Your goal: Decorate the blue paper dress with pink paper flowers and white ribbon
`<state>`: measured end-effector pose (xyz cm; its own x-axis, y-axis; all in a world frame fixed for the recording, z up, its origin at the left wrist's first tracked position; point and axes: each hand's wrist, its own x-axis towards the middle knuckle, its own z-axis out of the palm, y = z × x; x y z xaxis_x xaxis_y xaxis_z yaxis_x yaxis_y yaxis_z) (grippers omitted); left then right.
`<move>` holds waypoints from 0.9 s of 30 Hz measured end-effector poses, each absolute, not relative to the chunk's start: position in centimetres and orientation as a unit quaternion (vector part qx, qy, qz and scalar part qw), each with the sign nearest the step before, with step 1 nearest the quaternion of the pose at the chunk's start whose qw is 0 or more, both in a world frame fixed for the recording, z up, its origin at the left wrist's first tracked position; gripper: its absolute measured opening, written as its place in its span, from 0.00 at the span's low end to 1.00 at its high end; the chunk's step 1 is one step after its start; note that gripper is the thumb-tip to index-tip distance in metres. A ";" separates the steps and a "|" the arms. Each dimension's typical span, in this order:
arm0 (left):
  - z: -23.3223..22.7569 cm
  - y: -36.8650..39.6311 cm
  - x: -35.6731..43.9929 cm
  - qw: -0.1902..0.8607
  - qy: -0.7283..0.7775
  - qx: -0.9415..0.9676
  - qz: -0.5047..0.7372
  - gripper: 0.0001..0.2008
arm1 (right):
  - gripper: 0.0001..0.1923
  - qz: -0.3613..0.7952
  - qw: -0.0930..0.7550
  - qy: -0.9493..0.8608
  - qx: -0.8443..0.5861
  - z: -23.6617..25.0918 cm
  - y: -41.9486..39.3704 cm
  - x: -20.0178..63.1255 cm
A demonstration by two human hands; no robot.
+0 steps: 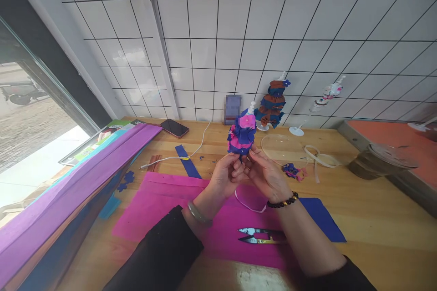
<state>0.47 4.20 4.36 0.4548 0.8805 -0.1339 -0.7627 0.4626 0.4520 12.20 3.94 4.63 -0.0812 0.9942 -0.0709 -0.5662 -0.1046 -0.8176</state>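
Between both hands, above the table, I hold a small dress form [241, 135] wrapped in ruffled pink and dark blue material. Its white knobbed top sticks up. My left hand [226, 172] grips its lower edge from the left, and the fingers of my right hand [266, 173] pinch that edge from the right. Below them a sheet of bright pink material [164, 209] lies flat, with a thin white strip [251, 208] curving over it. Thread snips [257, 235] rest on the sheet, partly hidden by my right forearm.
Rolled purple material [102, 168] fills the left side, near a phone [175, 128] and white cable [177, 158]. At the back stands a brown and blue dressed form [273, 104]. Blue and pink scraps [292, 171], a clear band [317, 157] and a dark cup [372, 161] sit right.
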 end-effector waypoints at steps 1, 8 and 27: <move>4.4 4.2 0.5 0.837 0.175 0.165 0.491 0.10 | 0.12 0.667 0.590 -0.308 -0.334 4.6 3.9 12.2; 4.3 4.3 0.4 0.853 0.158 0.176 0.466 0.13 | 0.13 0.688 0.592 -0.276 -0.317 4.5 3.9 12.2; 4.0 5.1 -3.8 0.688 0.375 0.179 0.595 0.13 | 0.15 0.588 0.612 -0.277 -0.452 2.5 2.5 13.4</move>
